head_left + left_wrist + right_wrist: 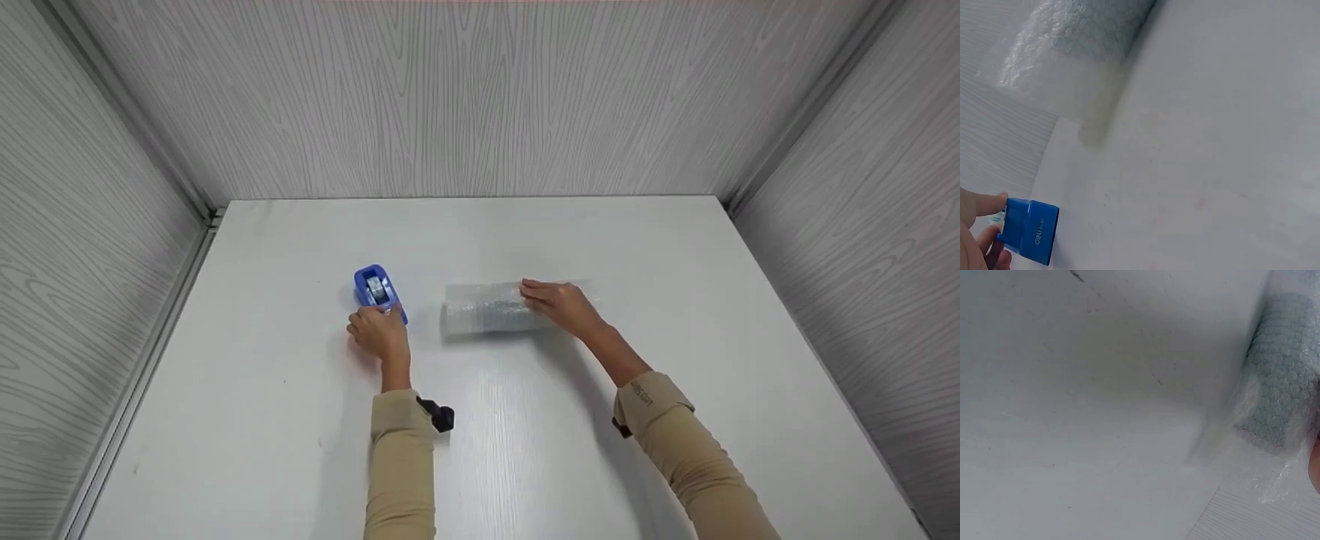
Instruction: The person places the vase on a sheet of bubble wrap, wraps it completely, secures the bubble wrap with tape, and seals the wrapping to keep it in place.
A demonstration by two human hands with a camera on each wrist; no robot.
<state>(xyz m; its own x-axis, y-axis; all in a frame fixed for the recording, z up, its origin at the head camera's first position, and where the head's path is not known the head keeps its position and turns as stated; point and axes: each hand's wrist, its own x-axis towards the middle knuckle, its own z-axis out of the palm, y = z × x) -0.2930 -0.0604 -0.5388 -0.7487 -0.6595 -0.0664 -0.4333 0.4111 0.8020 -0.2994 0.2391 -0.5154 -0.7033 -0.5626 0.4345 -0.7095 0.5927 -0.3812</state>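
Observation:
A blue tape dispenser (pixel 370 281) lies left of the middle of the white table, with a light roll inside it. My left hand (pixel 380 334) is at its near end, thumb and fingers gripping that end. In the left wrist view, the fingertips (pixel 995 229) sit at the edge of the dispenser (pixel 1036 230), beside a bit of clear, teal-marked tape. To the right lies a roll of clear bubble wrap (pixel 480 316) around something greenish that I cannot make out. My right hand (pixel 566 306) rests on the bubble wrap, fingers fairly straight; in the right wrist view only a sliver of it shows.
The white tabletop (pixel 300 420) runs back to a pale wood-grain wall (pixel 465 105). Similar panels stand at the left (pixel 90 247) and right (pixel 862 225). A loose, flat flap of bubble wrap (pixel 1044 90) extends beyond the roll.

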